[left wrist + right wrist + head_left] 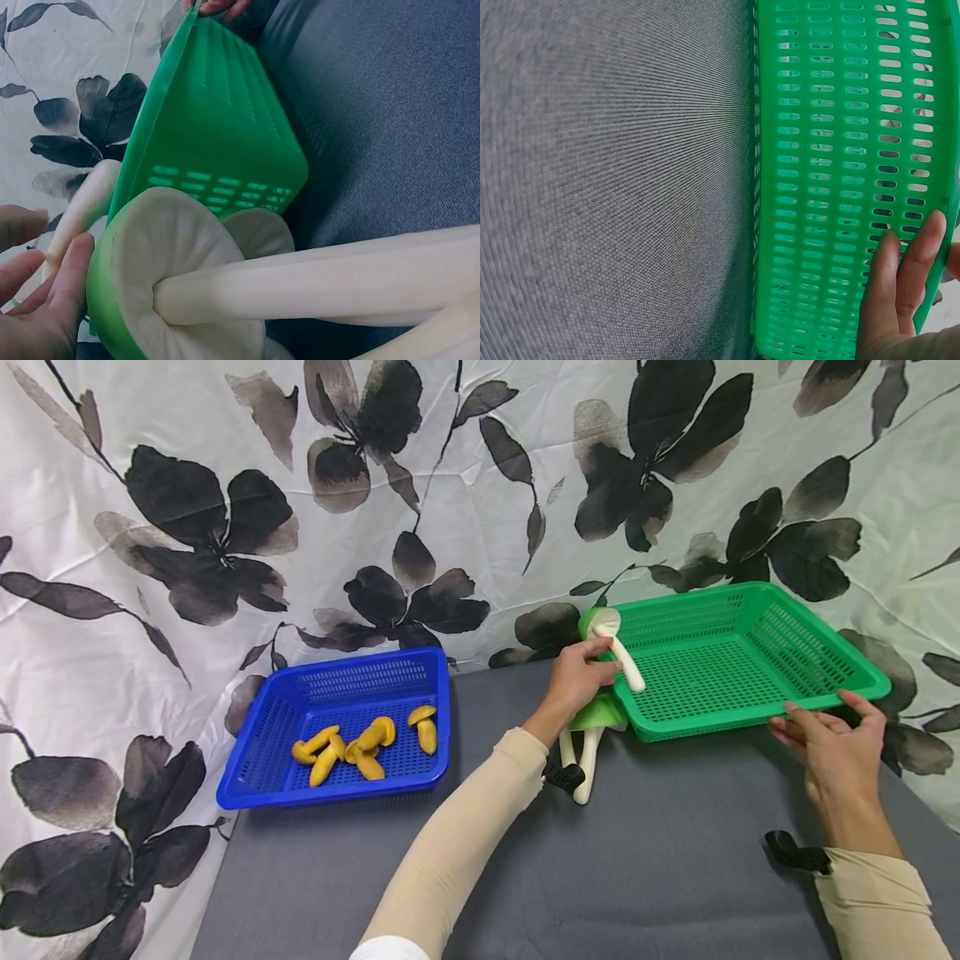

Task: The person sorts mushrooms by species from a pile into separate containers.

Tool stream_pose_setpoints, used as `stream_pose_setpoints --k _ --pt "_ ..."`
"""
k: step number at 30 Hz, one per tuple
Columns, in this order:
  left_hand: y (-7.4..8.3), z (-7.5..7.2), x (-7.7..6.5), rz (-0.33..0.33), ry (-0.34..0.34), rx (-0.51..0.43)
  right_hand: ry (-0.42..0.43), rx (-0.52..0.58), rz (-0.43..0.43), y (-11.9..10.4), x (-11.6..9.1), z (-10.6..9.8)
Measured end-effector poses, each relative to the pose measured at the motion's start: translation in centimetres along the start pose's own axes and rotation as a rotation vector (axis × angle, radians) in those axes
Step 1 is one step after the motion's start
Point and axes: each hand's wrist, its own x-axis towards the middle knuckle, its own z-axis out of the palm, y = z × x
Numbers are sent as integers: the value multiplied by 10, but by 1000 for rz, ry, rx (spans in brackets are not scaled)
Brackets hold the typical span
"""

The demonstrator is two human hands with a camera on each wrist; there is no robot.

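Note:
My left hand (581, 681) pinches the white stem of a toy mushroom (632, 670) with a green cap, over the left end of a green basket (648, 728). In the left wrist view, the held mushroom's pale stem (88, 196) rises past the fingertips, and another green-capped mushroom (199, 247) fills the foreground. Below that hand, green-capped mushrooms (591, 760) lie on the table against the basket. At the basket's near right rim is my right hand (840, 752), gripping it. Its fingers (885, 281) press the slotted outer wall in the right wrist view.
A blue basket (258, 797) with several yellow toy mushrooms (367, 747) stands at the left of the grey table (322, 877). Behind both baskets hangs a white cloth (480, 518) with dark flowers. Black straps (795, 853) sit at the wrists.

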Motion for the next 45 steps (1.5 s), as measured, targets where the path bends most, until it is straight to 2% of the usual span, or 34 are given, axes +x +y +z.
stream_pose_setpoints --k 10,14,17,21,24,28,35,45 --pt "-3 1 2 45 -51 230 -8 14 -12 4 1 -3" --pt "-1 1 2 51 -79 266 -4 23 -18 4 1 -3" --pt "0 -1 0 64 -107 233 -3 23 -18 4 0 -4" --pt "-1 -9 -6 89 -137 112 0 27 -13 4 -2 -4" --pt "-3 -20 -10 100 -133 36 3 29 -12 4 -3 -5" --pt "-11 -36 -17 100 -102 -15 6 18 -14 5 -6 -6" --pt "-29 -59 -29 97 -40 -73 13 10 -9 4 -10 -6" --pt "-44 -80 -53 73 -61 -102 2 45 -2 3 -18 -7"
